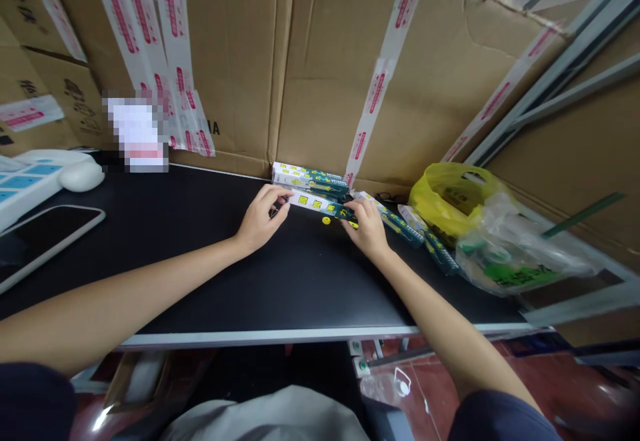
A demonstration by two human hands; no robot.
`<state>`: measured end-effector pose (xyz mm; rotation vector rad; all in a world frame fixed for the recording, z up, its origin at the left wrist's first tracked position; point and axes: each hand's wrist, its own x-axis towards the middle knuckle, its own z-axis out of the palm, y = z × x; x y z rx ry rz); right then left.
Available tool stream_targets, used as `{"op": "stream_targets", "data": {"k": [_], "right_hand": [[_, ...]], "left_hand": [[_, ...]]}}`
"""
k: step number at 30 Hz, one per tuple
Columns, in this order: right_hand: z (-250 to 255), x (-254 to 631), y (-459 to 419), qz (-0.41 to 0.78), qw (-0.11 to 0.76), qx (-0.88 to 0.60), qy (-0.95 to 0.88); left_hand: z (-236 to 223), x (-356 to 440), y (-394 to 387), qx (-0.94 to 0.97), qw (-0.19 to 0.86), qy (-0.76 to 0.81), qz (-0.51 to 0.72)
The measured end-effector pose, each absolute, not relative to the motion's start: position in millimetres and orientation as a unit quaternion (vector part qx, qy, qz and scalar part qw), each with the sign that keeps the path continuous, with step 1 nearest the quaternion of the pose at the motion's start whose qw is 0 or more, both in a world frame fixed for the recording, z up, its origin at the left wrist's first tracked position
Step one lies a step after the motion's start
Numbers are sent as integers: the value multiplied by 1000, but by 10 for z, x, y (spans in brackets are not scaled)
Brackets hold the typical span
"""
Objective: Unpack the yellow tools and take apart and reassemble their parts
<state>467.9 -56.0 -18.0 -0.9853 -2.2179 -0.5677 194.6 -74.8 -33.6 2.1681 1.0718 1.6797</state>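
Between my two hands is a long, narrow printed box [315, 202], white at its left end and dark green at its right, with yellow characters. Fingers and thumb of my left hand [261, 218] close on its white end. My right hand [367, 228] pinches the green end. Just behind it lie similar long boxes [310, 176] side by side against the cardboard. Two more such boxes [395, 221] rest slanted to the right of my right hand. A small round yellow piece [327, 220] sits on the black table just below the held box.
The black table [280, 288] backs onto tall taped cardboard [330, 68]. At right are a yellow plastic bag [440, 194] and a clear bag [520, 254], beside a metal frame. A phone-like tablet [45, 241] and a white mouse-shaped object [83, 173] lie at left.
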Motion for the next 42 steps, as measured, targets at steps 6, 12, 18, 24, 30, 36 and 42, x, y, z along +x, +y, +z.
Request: {"op": "stream_targets", "data": {"k": [6, 12, 18, 24, 30, 36, 42], "right_hand": [[-189, 4685, -563, -188, 312, -373, -853], [-181, 4695, -560, -169, 316, -363, -860], [-167, 4695, -569, -154, 312, -360, -865], [-170, 4707, -558, -147, 315, -362, -865], [-161, 4707, -557, -156, 316, -351, -867], [-165, 4717, -548, -144, 313, -352, -870], [-162, 4717, -551, -141, 312, -347, -873]], "left_hand": [[-386, 1939, -682, 701, 161, 388, 576], [-403, 1939, -666, 691, 176, 388, 584], [-441, 1930, -637, 675, 243, 367, 592], [-454, 1931, -623, 674, 262, 351, 594], [-444, 1942, -634, 682, 238, 365, 587], [-440, 1952, -641, 688, 225, 372, 581], [-442, 1950, -638, 690, 216, 375, 580]]}}
